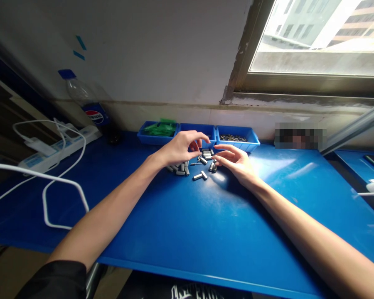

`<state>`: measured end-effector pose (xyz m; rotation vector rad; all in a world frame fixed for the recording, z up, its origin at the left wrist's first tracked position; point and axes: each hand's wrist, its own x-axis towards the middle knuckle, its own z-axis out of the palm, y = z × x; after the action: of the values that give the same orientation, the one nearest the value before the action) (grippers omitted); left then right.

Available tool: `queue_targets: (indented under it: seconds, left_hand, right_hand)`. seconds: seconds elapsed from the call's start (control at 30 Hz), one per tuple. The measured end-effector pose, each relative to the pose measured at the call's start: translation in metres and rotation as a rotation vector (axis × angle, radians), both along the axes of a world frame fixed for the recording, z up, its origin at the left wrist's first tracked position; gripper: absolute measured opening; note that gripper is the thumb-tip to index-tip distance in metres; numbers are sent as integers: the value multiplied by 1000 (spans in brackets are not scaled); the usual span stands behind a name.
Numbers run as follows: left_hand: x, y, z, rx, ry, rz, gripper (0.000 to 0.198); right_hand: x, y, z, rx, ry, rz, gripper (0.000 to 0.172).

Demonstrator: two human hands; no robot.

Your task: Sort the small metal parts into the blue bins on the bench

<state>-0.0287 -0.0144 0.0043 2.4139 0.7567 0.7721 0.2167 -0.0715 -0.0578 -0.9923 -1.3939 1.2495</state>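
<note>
Small silvery, dark-ended cylindrical pieces (pixel 198 176) lie in a loose cluster on the blue table (pixel 180 232). Over the left side of this cluster hovers my left hand (pixel 188 146), index finger stretched out and thumb apart from it; I see nothing clearly held. A thin pin-like piece (pixel 195 164) lies just below its thumb. My right hand (pixel 235 162) is at the cluster's right edge, fingers curved and spread from the thumb. Its thumb tip is close to a few pieces (pixel 212 167); whether it touches them I cannot tell.
Behind my hands stand three blue bins: one with green plastic bags (pixel 159 128), a middle bin (pixel 182 128) partly hidden, and one with thin dark metal pins (pixel 233 138). A cola bottle (pixel 95 114), a power strip (pixel 46 153) and white cables (pixel 62 176) occupy the left.
</note>
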Motion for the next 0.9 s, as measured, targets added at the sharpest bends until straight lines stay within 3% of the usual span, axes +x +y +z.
queue_targets:
  seconds: [0.13, 0.3, 0.5, 0.63, 0.7, 0.83, 0.9]
  left_hand:
    - [8, -7, -2, 114, -31, -9, 35]
    - [15, -12, -8, 254, -2, 17, 24]
    - [19, -13, -14, 244, -26, 46, 17]
    - [18, -13, -12, 185, 64, 78, 20]
    - [16, -12, -12, 101, 161, 33, 26]
    - [13, -10, -16, -35, 278, -26, 32]
    - [12, -10, -18, -56, 305, -26, 32]
  right_hand:
    - [0, -2, 2, -19, -11, 29, 49]
    - [4, 1, 0, -13, -9, 21, 36]
    - [7, 3, -3, -8, -22, 42, 34]
    - [5, 5, -6, 60, 9, -88, 31]
    - [4, 5, -8, 114, 38, -168, 38]
    - [4, 7, -10, 192, 53, -204, 73]
    - [4, 7, -10, 205, 33, -198, 75]
